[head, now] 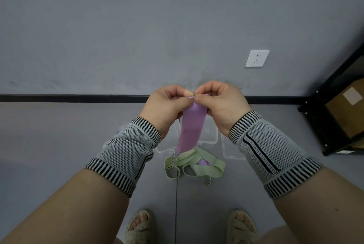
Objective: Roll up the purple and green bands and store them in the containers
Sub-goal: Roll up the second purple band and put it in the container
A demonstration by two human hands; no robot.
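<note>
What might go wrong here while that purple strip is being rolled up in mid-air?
The purple band is pinched only at its top edge by the left hand and right hand, so the first turn may slip or roll crooked. Its hanging tail reaches the green bands heaped on the floor and could drag or snag them. The clear containers sit partly hidden behind it.

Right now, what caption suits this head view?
Both hands, left hand and right hand, pinch a purple elastic band above green elastic bands.
</note>
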